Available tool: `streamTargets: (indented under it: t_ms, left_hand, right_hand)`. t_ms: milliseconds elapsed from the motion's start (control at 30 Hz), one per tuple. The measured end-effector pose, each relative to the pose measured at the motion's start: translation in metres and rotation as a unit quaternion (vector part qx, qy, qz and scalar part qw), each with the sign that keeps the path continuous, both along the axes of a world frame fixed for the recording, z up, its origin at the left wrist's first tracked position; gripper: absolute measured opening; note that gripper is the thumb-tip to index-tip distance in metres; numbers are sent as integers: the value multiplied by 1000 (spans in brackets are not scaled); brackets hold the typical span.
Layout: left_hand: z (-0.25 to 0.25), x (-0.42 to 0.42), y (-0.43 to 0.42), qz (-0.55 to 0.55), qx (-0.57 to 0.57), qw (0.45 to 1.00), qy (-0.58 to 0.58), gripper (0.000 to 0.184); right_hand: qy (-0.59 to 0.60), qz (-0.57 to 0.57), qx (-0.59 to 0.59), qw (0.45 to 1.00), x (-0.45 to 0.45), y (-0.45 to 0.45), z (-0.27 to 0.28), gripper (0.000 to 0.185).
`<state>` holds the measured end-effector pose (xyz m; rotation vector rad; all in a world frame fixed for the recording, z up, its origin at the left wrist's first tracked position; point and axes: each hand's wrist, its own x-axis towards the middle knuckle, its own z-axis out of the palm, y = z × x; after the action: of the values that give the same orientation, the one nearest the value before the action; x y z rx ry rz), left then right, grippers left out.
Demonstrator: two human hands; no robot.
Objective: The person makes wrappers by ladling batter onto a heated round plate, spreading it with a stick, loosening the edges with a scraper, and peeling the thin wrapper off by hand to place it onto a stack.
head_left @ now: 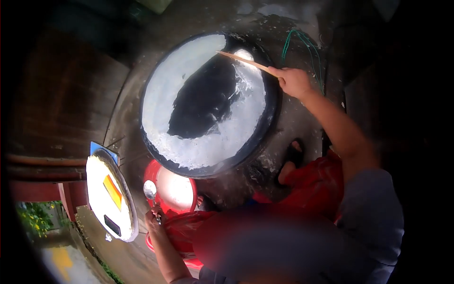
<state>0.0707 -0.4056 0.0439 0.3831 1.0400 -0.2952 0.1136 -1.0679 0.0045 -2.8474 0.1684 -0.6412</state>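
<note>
My right hand [294, 81] is closed round the end of a flat wooden spreader [248, 62], which reaches over the far right of a large round black griddle [201, 102]. White batter [189, 150] lies there in a broad, uneven ring, with the dark centre bare. A small thick heap of it [244, 54] sits beside the spreader. Low on the left, my left hand [156, 217] grips a metal ladle [150, 189] with white batter in its bowl. The ladle is at the left edge of a red bucket [195, 191] holding white liquid.
Left of the bucket stands a round surface with a white top [99, 189], bearing a yellow-orange object [112, 191] and a dark phone-like rectangle [112, 226]. A green cord [309, 45] loops at the upper right. My sandalled foot [291, 158] is near the griddle.
</note>
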Motion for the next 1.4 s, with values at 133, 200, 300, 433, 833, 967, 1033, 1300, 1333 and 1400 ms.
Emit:
streamTargets:
  t_ms: [133,200,300,433,833,967,1033,1300,1333,1400]
  left_hand:
    - [-11,7,14,30,-34,998,36,9]
    - [-17,7,20,-9,0,999,38,9]
    - [-2,10,3,-20,-4,1000,21,9]
    - [-1,15,-5,17,-33,999,26,9]
    - [-5,26,-10,-3,26,1000,-7,8]
    - [0,24,-17,-13,21,1000,-1,9]
    - [8,22,-21,-18,20,1000,4,9]
    - [0,15,-11,-8,-49,999,-20,22]
    - [1,15,-13,-12,-45,998,-33,21]
    - [2,9,-10,-14,-42,998,-45,21]
  right_hand:
    - [100,183,116,971,-37,-10,16,50]
    - [11,122,132,984,-37,-46,-11,52]
    - [29,63,-30,997,12,-50,4,56]
    - [57,-4,173,983,58,-6,5,48]
    - [107,-51,-14,993,123,-4,1,57]
    - [109,-92,165,976,115,3,2,45]
    - [75,-96,247,961,87,12,1,36]
    - [82,-128,361,920,33,29,-1,32]
    - [113,-97,357,922,30,50,10,33]
    - [242,-159,549,784,23,68,51,35]
